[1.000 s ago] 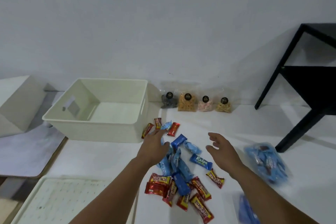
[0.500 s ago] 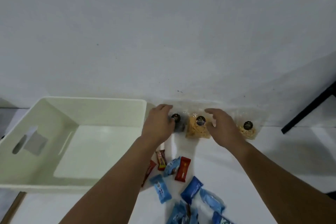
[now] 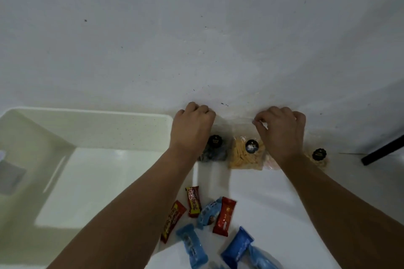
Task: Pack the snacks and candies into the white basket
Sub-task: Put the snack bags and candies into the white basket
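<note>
White basket (image 3: 91, 129): left on desk (image 3: 262, 199), nothing inside. Snack bags, 4, in row against wall (image 3: 196, 39): dark bag (image 3: 215, 150), yellow bag (image 3: 244, 155), pink bag (image 3: 271, 162), tan bag (image 3: 318, 157). Left hand (image 3: 192, 129): fingers curled at top of dark bag. Right hand (image 3: 282, 133): fingers curled, pinching clear top edge above yellow and pink bags. Red and blue candies (image 3: 218, 218): loose on desk, nearer, beside basket.

You're looking at a dim, flat, greyish picture. Your arms cast soft shadows on the white table (image 3: 251, 192). A pale sheen lies on the basket (image 3: 91, 129) floor. The wide lens bends the edges; detail is soft throughout.
</note>
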